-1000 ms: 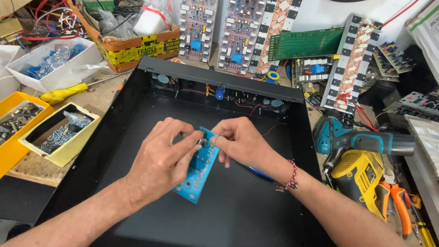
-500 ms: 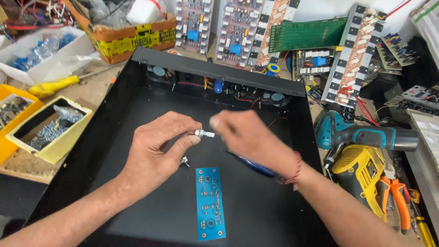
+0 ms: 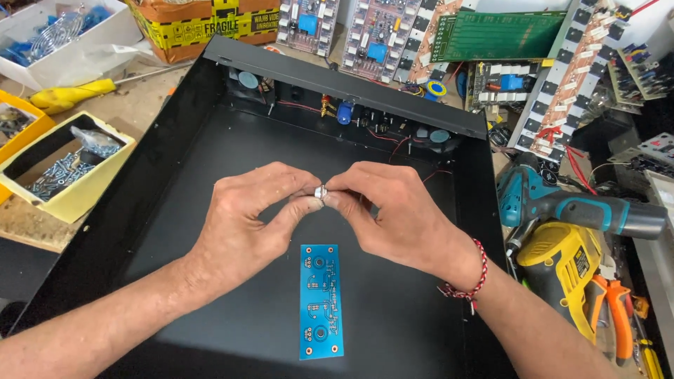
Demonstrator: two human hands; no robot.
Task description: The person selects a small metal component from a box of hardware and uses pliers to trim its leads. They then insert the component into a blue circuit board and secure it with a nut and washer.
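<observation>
Small metal part pinched between both hands above chassis floor.

The small metal part (image 3: 320,191) is gripped by left hand (image 3: 246,217) and right hand (image 3: 397,210) fingers clenched together over the black chassis (image 3: 175,210); a blue circuit board (image 3: 322,300) lies below. Fitting step apparently underway; further handling needs fine fingertip control.

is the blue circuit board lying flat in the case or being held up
Lying flat. The blue circuit board rests face up on the black case floor, below both hands; neither touches it, as they pinch a small metal part together.
</observation>
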